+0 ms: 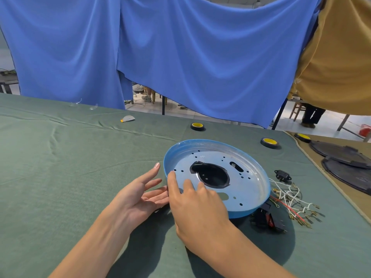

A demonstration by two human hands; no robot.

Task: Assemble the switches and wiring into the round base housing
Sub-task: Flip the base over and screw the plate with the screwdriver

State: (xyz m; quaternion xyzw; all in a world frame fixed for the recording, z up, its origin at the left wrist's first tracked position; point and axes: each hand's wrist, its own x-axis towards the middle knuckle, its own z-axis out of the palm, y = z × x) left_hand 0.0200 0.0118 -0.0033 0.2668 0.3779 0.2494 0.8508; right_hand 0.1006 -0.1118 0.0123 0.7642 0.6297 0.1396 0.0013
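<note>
Head view:
Housing position: round base housing (247, 189) lies on the green table cloth (80, 167), right of centre, close in front of the person.
Housing facing: open side up, blue rim around a silvery, hole-punched floor; being round, it has no long axis. It sits tilted, its left edge over the left fingers.
Housing contents: nothing loose lies inside; a round central opening (212, 175) with a black edge and an oblong slot (235, 166) cut through the floor, the slot running from far left to near right.
Left hand: left hand (140, 197) is palm up with the fingers straight and spread, their tips at the housing's left rim; nothing is gripped.
Right hand: right hand (196, 205) reaches over the near rim, its lightly bent fingertips (171, 175) resting on the floor near the opening; it clasps nothing.
Wiring: a loose wire bundle (291, 199), white and red with brass terminals, lies just right of the housing.
Switches: black rocker switches (267, 219), one showing red, lie at the housing's near right edge, partly under it.
Socket: a black power inlet socket (282, 175) lies beside the right rim.
Tape: three black tape rolls with yellow cores (197, 126) (270, 143) (302, 137) lie beyond the housing; any print is too small to read.
Plates: two dark round plates (341, 153) (349, 175) overlap at the far right; their raised marks are unreadable.
Backdrop: a blue curtain (180, 57) hangs behind the table.
</note>
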